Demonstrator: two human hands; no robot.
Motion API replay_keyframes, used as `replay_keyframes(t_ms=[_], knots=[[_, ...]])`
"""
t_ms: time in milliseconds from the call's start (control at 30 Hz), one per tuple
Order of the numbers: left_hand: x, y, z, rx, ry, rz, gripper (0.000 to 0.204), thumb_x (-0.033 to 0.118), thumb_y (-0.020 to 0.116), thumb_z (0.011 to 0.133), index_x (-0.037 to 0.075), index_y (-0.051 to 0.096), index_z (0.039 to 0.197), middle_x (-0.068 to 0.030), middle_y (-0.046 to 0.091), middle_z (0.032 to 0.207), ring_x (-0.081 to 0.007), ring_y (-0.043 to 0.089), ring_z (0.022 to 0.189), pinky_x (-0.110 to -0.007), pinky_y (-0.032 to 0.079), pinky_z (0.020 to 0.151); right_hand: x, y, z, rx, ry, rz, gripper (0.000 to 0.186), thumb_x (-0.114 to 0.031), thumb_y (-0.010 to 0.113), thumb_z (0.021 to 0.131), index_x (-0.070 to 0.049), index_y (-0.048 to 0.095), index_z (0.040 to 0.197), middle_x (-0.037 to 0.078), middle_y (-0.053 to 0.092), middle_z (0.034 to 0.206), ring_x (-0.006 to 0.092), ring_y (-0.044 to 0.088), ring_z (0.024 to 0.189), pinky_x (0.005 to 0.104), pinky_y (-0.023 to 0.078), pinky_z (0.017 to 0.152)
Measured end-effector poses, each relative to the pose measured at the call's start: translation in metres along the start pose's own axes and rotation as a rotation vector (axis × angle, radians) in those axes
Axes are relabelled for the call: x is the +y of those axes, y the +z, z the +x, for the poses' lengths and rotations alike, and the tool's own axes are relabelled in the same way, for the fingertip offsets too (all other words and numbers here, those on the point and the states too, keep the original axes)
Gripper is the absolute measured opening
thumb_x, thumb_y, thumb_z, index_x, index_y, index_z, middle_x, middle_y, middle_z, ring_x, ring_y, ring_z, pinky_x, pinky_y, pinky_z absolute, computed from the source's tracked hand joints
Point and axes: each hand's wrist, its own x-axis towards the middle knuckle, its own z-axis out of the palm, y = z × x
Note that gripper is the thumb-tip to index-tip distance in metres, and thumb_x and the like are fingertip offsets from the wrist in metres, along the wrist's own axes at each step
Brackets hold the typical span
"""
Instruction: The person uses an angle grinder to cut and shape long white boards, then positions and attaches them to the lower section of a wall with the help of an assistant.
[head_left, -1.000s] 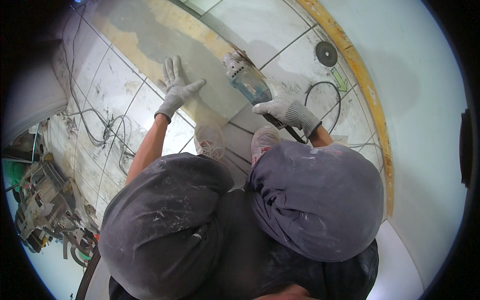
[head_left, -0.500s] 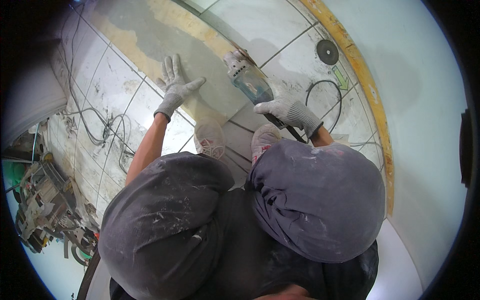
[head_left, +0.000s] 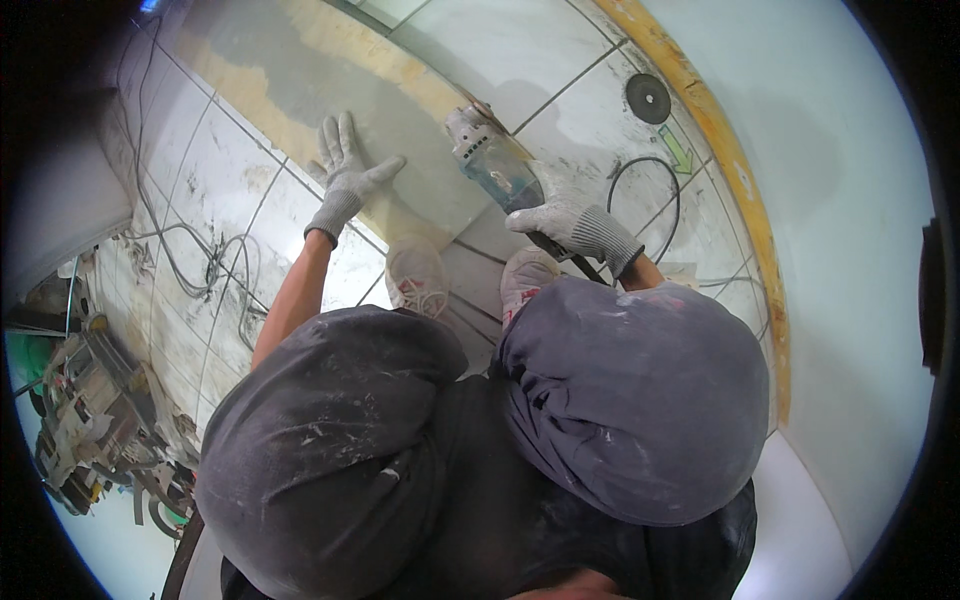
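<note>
My left hand [head_left: 350, 180], in a grey knit glove, lies spread on the near end of a long flat slab [head_left: 420, 130] with a grey face and yellowish patches. Gloved the same way, my right hand [head_left: 565, 215] is wrapped round the body of an angle grinder [head_left: 500, 170]. The grinder's head meets the slab's right edge, where its disc shows only as a thin edge. Whether the disc is turning I cannot tell.
On the white tiled floor [head_left: 560, 80] to the right lie a black round disc [head_left: 648, 98], a green arrow marking [head_left: 677, 150] and a looped black cable [head_left: 677, 210]. Tangled cords [head_left: 210, 260] lie at left, beside a heap of tools and scraps [head_left: 100, 400]. My shoes [head_left: 417, 275] stand at the slab's near end.
The grinder has shifted very slightly left along with my right hand. My left hand stays spread on the slab, and the whole view has moved a little.
</note>
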Motion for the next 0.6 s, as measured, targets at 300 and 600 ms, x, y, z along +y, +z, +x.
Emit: replay_keyframes(t_ms=[300,600], knots=[[-0.002,0.000,0.000,-0.001,0.014,-0.032,0.136,0.078,0.076,0.071,0.018,0.006,0.171,-0.0223,-0.001,0.176,-0.0356,-0.013,0.163,-0.069,-0.010,0.121,-0.008,-0.004,-0.008,0.004,-0.021,-0.063,0.093,-0.037,0.082,0.076,0.001,0.045,0.152,0.023,0.060,0.132,0.0326,0.058,0.122,0.0414,0.045,0.107],[-0.003,0.001,0.000,-0.010,0.034,-0.037,0.137,0.079,0.076,0.072,0.018,0.004,0.171,-0.0229,-0.002,0.176,-0.0376,-0.014,0.162,-0.070,-0.011,0.121,-0.002,0.002,-0.017,0.028,-0.019,0.006,0.094,-0.039,0.080,0.077,0.001,0.043,0.154,0.025,0.058,0.139,0.0331,0.055,0.129,0.0408,0.042,0.111]])
